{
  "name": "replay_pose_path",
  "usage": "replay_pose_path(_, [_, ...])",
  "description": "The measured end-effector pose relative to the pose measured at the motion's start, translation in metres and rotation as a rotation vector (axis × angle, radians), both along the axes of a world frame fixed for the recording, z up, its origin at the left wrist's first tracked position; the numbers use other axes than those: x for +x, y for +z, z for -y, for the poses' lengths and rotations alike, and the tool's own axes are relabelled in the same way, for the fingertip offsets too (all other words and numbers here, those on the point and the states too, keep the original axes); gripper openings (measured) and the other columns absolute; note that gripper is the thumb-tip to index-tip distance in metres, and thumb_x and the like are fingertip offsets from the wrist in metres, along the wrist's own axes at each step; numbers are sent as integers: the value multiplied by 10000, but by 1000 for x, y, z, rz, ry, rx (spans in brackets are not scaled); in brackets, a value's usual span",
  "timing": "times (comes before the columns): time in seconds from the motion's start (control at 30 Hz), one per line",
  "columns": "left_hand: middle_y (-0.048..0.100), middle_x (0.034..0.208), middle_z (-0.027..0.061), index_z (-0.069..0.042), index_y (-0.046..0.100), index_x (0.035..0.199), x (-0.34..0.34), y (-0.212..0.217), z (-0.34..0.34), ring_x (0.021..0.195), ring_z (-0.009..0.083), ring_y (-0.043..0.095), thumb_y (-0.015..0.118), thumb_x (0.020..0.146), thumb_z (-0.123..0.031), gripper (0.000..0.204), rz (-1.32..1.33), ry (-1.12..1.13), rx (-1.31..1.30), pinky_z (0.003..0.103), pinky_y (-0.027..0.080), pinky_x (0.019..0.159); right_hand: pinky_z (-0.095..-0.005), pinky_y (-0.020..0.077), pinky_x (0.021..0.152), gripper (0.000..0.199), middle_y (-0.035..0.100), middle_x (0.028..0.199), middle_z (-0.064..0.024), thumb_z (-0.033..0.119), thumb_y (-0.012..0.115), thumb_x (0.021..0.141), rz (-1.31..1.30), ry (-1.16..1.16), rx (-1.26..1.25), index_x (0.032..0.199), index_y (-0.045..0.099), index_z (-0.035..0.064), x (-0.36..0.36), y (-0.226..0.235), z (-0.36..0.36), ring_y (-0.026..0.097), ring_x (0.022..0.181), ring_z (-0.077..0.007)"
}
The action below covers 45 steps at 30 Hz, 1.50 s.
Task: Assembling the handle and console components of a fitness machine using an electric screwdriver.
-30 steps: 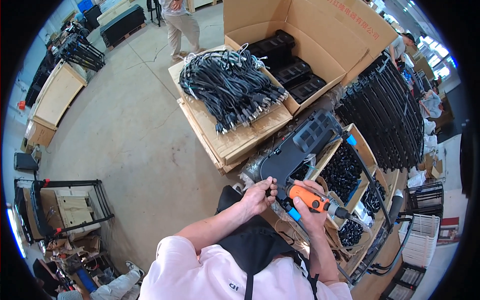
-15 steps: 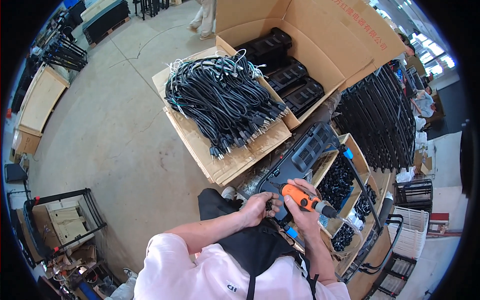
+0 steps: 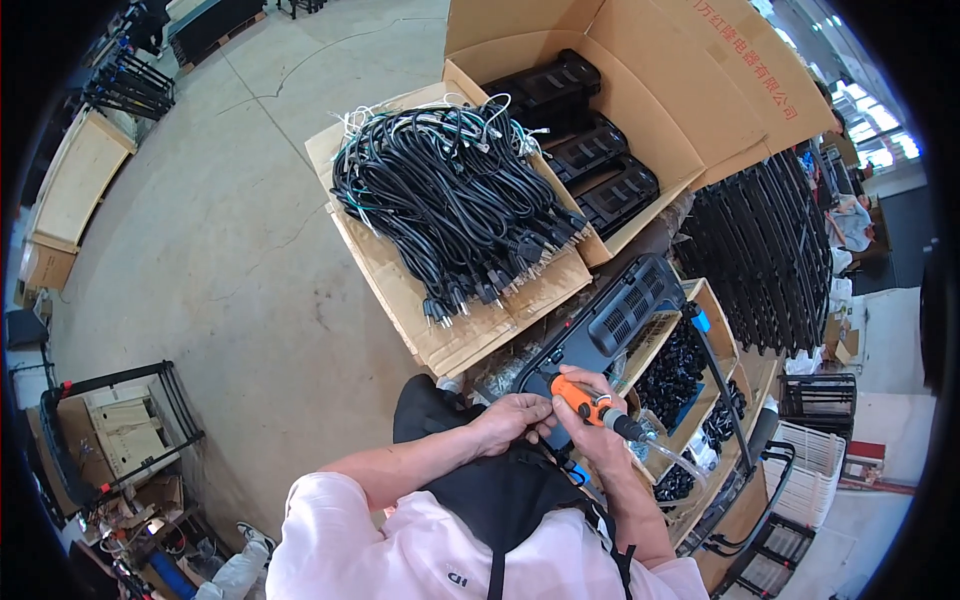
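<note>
My right hand (image 3: 598, 437) is wrapped round an orange and black power screwdriver (image 3: 580, 402), its clear hose (image 3: 685, 462) trailing off to the right. Close beside it, my left hand (image 3: 512, 422) has its fingers curled together in a pinch; whatever lies in them is too small and hidden to name. Both hands are over the near end of a long dark grey housing with a vented raised cover (image 3: 625, 312). A black frame tube (image 3: 722, 382) with blue bands runs to the right of the housing.
Ahead, a cardboard box (image 3: 440, 345) carries a heap of black power cords (image 3: 450, 210). An open carton (image 3: 690, 95) behind it holds black plastic housings (image 3: 618, 195). Wooden bins (image 3: 728, 340) with small black parts (image 3: 668, 372) stand right, near stacked black frames (image 3: 765, 250).
My left hand's fingers have closed over the small dark pieces that showed in its palm, and it has come closer to the screwdriver. The view has shifted slightly.
</note>
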<state>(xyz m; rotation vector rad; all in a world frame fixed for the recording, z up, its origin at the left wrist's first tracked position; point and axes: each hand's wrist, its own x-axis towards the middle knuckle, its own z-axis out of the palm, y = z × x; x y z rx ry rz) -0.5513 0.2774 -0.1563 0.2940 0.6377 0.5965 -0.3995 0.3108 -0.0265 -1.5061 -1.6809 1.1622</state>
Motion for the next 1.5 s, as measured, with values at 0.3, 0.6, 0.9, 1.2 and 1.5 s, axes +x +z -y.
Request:
replay_pose_path(0.3, [654, 867, -10, -77, 658, 981, 7, -1, -4, 698, 85, 588, 581, 1106, -290, 258, 24, 58, -14, 235, 476, 580, -319, 584, 898, 442, 728, 1197, -136, 43, 788, 878, 28, 36, 27, 1296, 644, 35, 5, -3, -6, 727, 1007, -185])
replay_pose_path(0.6, [567, 855, -32, -117, 619, 1062, 22, 25, -36, 747, 109, 522, 578, 1100, -354, 243, 118, 231, -325, 248, 442, 641, -403, 493, 1109, 536, 660, 1349, -190, -20, 731, 887, -308, -213, 12, 1379, 520, 0, 53, 44, 8, 638, 1256, -260])
replay_pose_path(0.9, [595, 851, -37, -118, 638, 1098, 98, 47, -87, 729, 114, 551, 581, 1101, -318, 208, 167, 197, -364, 254, 459, 630, -413, 496, 1108, 531, 652, 1349, -188, -1, 743, 884, -279, -385, 132, 1369, 526, 11, 110, 43, 16, 630, 1260, -269])
replay_pose_path(1.2, [570, 839, -22, -97, 619, 1130, 195, 56, -121, 714, 111, 533, 550, 1114, -273, 190, 200, 78, -440, 244, 445, 600, -427, 487, 1127, 561, 648, 1361, -218, -57, 720, 870, -274, -517, 207, 1388, 512, -1, 187, 45, 6, 631, 1281, -290])
replay_pose_path(1.5, [576, 837, -18, -82, 614, 1179, 265, 37, -157, 702, 111, 527, 564, 1108, -252, 192, 209, 44, -497, 250, 426, 561, -420, 495, 1112, 560, 664, 1343, -205, -27, 746, 873, -245, -551, 194, 1386, 521, 2, 251, 31, -32, 642, 1269, -276])
